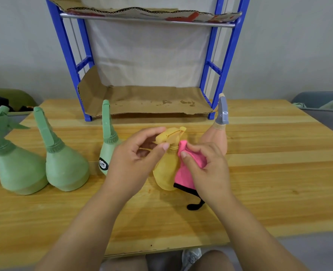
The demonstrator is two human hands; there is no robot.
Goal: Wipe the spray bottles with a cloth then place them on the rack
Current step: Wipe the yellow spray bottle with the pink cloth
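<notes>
While standing upright near the middle of table (269, 173), takes a grip at its top: yellow bottle (164, 173). Base contact with the wood: not clear. Pinches the yellow sprayer head between thumb and curled fingers: left hand (134, 159). Grips bunched pink cloth (183, 174) in curled fingers and thumb, pressing it to the bottle's neck and right flank: right hand (206, 169). Shows, on the cloth, a black hem beside the bottle's base and a black loop (196, 205) lying on the wood below. Stand upright in a row at left: first green bottle (19, 169) at the table's left edge, trigger pointing right; second green bottle (66, 169) just beside it, bases touching or nearly so; third green bottle (107, 145) further right, apart from the pair, bearing a black-and-white label (103, 164) low on its side and partly hidden behind the left hand. Stands upright behind the right hand: peach bottle (213, 137) with grey head (222, 112), near the right front foot of rack (67, 55). Stands at the table's far edge, before a grey wall: that rack, blue-framed, two shelves in view, each lined with cardboard (152, 98); lower sheet curled up at its left end and stained toward the front, upper sheet marked in red. Lie beyond the table: olive object (21, 94) at far left, grey-blue object (318, 96) at far right. Appear below the near edge: knees and one grey shoe (191, 257).
</notes>
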